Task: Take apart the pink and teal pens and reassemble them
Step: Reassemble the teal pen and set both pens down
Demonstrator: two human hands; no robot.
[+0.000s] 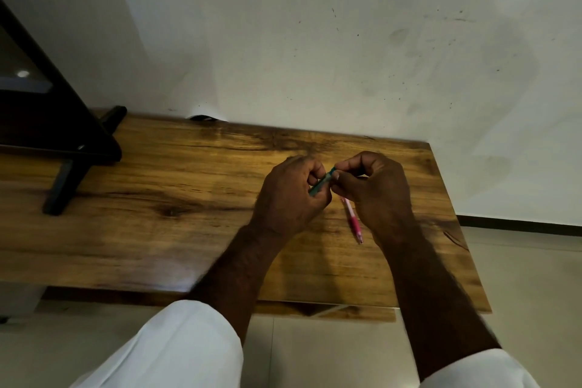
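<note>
- The teal pen [321, 183] is held above the tabletop [176, 198], toward its far right part, tilted with its upper end pointing right and away.
- The left hand [291, 195] has its grip clamped on the pen's lower stretch, fingers curled round the barrel.
- The right hand [374, 189] has its grip pinched on the pen's upper end, thumb and fingertips meeting the left hand's.
- The pink pen [353, 220] lies flat on the tabletop just below the right hand, partly hidden by it, its near end pointing toward the near right corner.
- A dark stand [67, 179] rests near the far left corner, well apart from both pens.
- White sleeves [176, 353] cover both upper forearms.
</note>
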